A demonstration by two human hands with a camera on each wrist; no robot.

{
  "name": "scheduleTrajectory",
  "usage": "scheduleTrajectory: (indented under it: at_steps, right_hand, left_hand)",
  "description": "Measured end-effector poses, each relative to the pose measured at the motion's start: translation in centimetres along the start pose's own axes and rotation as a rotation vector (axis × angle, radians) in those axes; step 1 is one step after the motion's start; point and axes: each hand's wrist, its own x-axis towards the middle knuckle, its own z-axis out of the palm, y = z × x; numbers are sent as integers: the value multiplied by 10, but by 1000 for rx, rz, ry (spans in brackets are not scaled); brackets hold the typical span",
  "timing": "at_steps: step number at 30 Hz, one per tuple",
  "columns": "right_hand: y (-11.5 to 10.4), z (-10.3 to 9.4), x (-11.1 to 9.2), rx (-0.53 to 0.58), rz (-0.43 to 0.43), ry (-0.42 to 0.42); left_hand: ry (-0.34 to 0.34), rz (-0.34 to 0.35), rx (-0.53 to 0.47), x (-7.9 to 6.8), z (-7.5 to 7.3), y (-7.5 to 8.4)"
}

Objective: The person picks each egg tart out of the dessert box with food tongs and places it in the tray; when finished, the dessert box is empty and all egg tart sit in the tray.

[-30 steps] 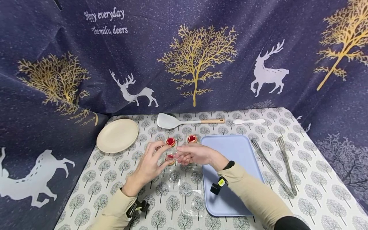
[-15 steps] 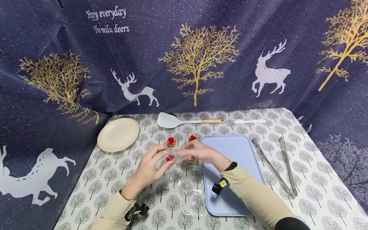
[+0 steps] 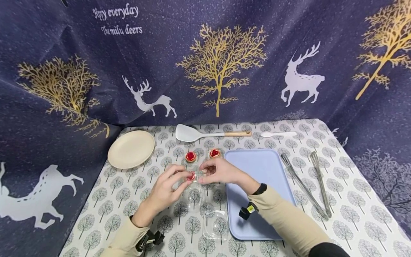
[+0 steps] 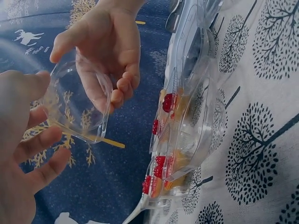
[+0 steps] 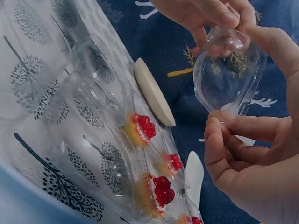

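While two beige sleeves (image 3: pixel 285 217) are reaching in from the bottom of the frame, a clear plastic container (image 3: pixel 215 225) is lying at lower centre on the tree-printed surface (image 3: pixel 350 210). Just beside it, right of centre, a pale blue tray (image 3: pixel 253 167) is lying partly beneath the right forearm. At mid-frame, the left hand (image 3: pixel 168 185) and the right hand (image 3: pixel 223 172) are holding one clear plastic piece (image 5: pixel 224 70) between them, raised off the surface; the left grip is pinching its edge, and the right grip is clamping it between thumb and fingers. Near the centre, red-topped tarts (image 3: pixel 191 156) are sitting in clear packaging, one of them showing past the left fingertips. Right of the tray, metal tongs (image 3: pixel 307 193) are lying with their arms spread. Toward the left, a cream plate (image 3: pixel 131 149) is resting near the surface's edge. Farther back, a white spatula (image 3: pixel 212 135) is lying across upper centre, and a white spoon (image 3: pixel 278 134) is lying to its right. Behind everything, a dark blue cloth (image 3: pixel 250 103) is hanging across the top.
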Motion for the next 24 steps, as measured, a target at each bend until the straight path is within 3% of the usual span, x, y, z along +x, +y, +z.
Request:
scheduleTrajectory:
  at_steps: [12, 19, 24]
  right_hand:
    - [-11, 11, -19, -268, -87, 93]
    - [-16, 20, -32, -373, -80, 98]
    - [-18, 27, -39, -432, -111, 105]
  left_hand:
    - [-124, -98, -24, -10, -8, 5]
    - [-239, -178, -25, -22, -9, 10]
    - [-289, -193, -33, -27, -11, 10]
